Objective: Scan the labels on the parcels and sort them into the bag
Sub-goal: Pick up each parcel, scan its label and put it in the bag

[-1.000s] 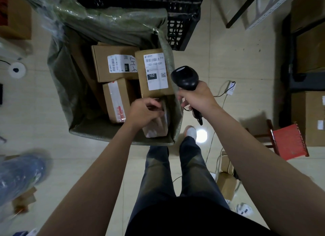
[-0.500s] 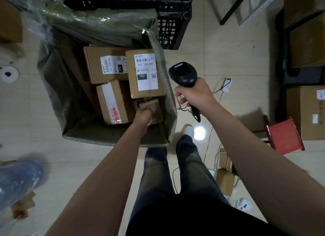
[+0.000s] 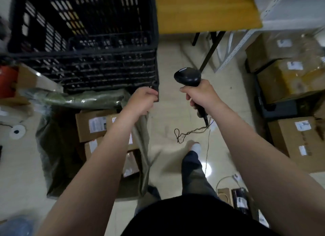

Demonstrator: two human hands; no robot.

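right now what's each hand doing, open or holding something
Left hand: fingers curled at the corner of the black crate; whether it grips anything cannot be told.
Right hand: holds the scanner by its handle.

Black lattice crate point(image 3: 84, 42). Black scanner point(image 3: 187, 77). Olive-green bag point(image 3: 58, 148). Brown parcels point(image 3: 91, 125), white labels point(image 3: 95, 125). Yellow table point(image 3: 207, 9). Pale beige floor point(image 3: 175, 119) tiles. Dark trousers point(image 3: 193, 174).

Both bare forearms are stretched forward. The left hand point(image 3: 142, 100) is held knuckles-up with fingers curled; whether anything is gripped is lost to blur. The right hand point(image 3: 198, 97) is wrapped round the handle of a scanner point(image 3: 187, 76), head raised.
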